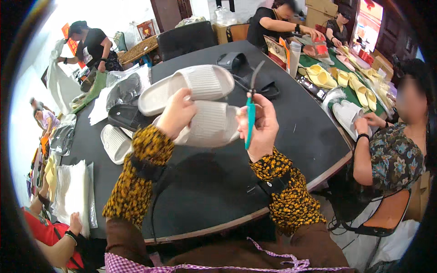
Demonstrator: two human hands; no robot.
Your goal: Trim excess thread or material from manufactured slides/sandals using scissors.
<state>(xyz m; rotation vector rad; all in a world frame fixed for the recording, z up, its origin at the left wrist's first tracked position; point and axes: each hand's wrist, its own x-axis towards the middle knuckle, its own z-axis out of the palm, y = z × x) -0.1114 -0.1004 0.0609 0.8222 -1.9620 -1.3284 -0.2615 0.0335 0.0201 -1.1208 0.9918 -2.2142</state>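
My left hand (177, 113) is closed on a pair of pale grey slide slippers, gripping them where the two meet. The upper slipper (211, 82) lies above the lower slipper (214, 120), both raised over the dark table with their ribbed straps showing. In my right hand (265, 127) are teal-handled snips (251, 119), held upright with the thin metal end pointing up and away. The right fingers are beside the lower slipper's right end; whether they touch it I cannot tell.
Black slippers (234, 61) lie behind the grey pair. Another black slipper (126, 117) and a light slipper (115, 143) rest at left, near clear plastic bags (125, 91). Co-workers sit or stand around the black table (195, 195); yellow slippers (321, 76) cover a green surface at right.
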